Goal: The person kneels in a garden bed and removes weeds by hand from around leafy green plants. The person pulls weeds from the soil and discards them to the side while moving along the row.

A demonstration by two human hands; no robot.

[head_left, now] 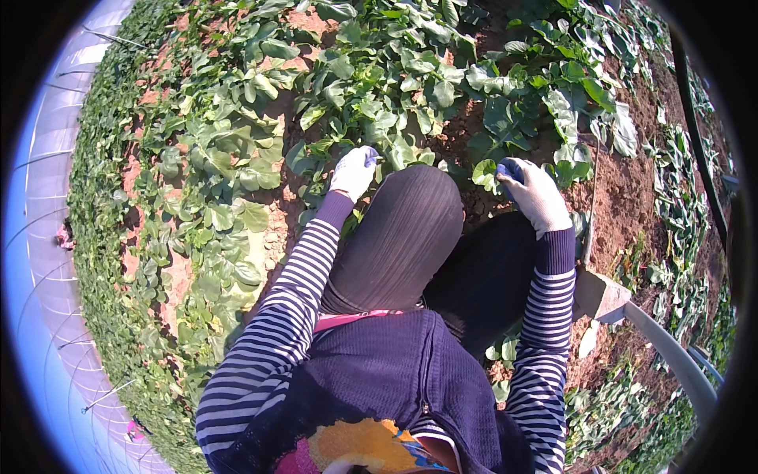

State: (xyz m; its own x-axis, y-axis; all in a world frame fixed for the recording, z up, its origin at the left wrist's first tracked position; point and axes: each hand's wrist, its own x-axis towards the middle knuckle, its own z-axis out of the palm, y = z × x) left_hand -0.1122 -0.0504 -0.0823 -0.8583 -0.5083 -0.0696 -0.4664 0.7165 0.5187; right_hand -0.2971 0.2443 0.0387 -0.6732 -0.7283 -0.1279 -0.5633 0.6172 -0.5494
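Both hands wear white gloves with blue-purple fingertips. Ahead of my bent knee (395,237), to its left, my left hand (354,172) is closed beside the leafy green plants (379,118). Its fingertips are bent together at the leaves' edge, and anything between them is too small to make out. On the other side of the knee, my right hand (533,193) has its fingers curled in a pinch. A green leaf (485,174) lies right by those fingertips; whether they grip it is unclear.
Rows of leafy plants (229,166) run over reddish soil (624,189). To the right are a thin stick (592,205), a pale block (602,295) with a curved pipe (671,355), and a dark hose (695,134). A plastic-covered tunnel wall (59,205) stands at far left.
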